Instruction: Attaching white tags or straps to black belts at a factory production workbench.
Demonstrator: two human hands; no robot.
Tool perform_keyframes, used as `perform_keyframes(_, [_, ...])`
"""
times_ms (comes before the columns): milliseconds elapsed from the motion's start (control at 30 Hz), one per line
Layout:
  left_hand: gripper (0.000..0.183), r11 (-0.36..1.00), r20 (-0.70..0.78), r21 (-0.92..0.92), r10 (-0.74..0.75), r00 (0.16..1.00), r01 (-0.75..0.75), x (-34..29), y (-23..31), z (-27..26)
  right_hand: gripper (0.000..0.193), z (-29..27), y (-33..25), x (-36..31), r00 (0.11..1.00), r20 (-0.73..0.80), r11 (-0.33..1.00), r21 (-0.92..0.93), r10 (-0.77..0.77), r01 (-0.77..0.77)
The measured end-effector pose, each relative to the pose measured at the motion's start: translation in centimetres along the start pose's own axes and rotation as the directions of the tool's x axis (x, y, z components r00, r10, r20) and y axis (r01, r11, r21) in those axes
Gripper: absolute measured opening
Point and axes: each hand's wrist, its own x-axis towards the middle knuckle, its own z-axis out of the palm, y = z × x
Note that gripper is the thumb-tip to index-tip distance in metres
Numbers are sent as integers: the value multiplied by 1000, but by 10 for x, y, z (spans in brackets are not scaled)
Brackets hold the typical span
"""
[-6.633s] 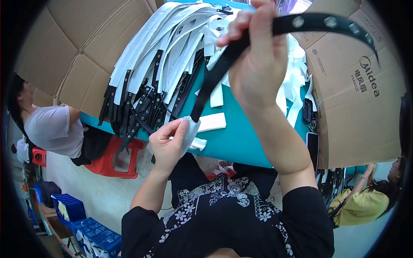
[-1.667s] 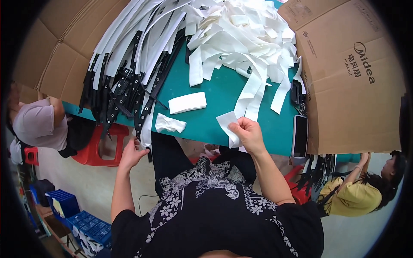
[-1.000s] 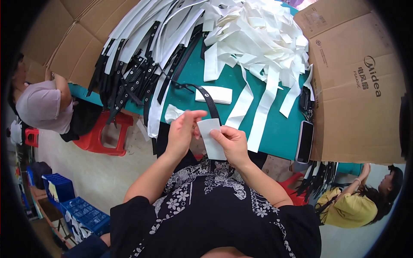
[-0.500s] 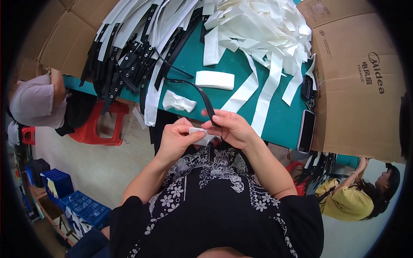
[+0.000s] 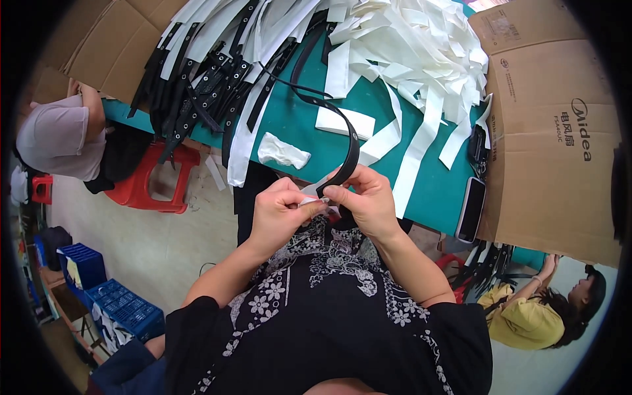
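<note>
In front of my chest, my left hand (image 5: 275,214) pinches a small white strip (image 5: 310,190) between thumb and fingers. Close beside it, my right hand (image 5: 372,205) grips the end of a black belt (image 5: 354,146) with metal eyelets. The belt arches up from my fingers and back over the green table (image 5: 299,122) toward the pile. Its held end meets the white strip between my two hands; fingers partly hide that spot. Beyond my hands lie a crumpled white piece (image 5: 283,151) and a flat folded white band (image 5: 345,124).
Black eyeleted belts wrapped in white (image 5: 210,85) are piled at the far left, loose white strips (image 5: 415,62) at the far right. A phone (image 5: 471,210) lies by the cardboard box (image 5: 550,151). People sit at both sides; a red stool (image 5: 158,178) stands left.
My right hand has turned and closed on the belt's end, bringing it against the white strip in my left hand. The belt now bows out further right. The view has shifted slightly.
</note>
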Motion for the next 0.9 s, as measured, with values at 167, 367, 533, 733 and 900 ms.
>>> perform_keyframes(167, [11,999,21,35,14,1000,-15,2,1,1,13,9,-4,-1,1000,14,1000,9,7,-7])
perform_keyframes(367, [11,1000,58,12,-2,998,1,7,3,0,16,3,-5,1,997,58,979,-196,-42,53])
perform_keyframes(533, [12,1000,132,7,-29,991,29,16,6,6,15,-19,-1,8,990,116,903,-412,-84,125])
perform_keyframes(733, [17,936,390,332,-28,920,-113,34,12,7,17,-47,-10,32,954,202,956,-238,221,-170])
perform_keyframes(900, [16,990,250,101,76,965,-104,45,6,16,29,-50,-6,39,924,381,969,-238,38,58])
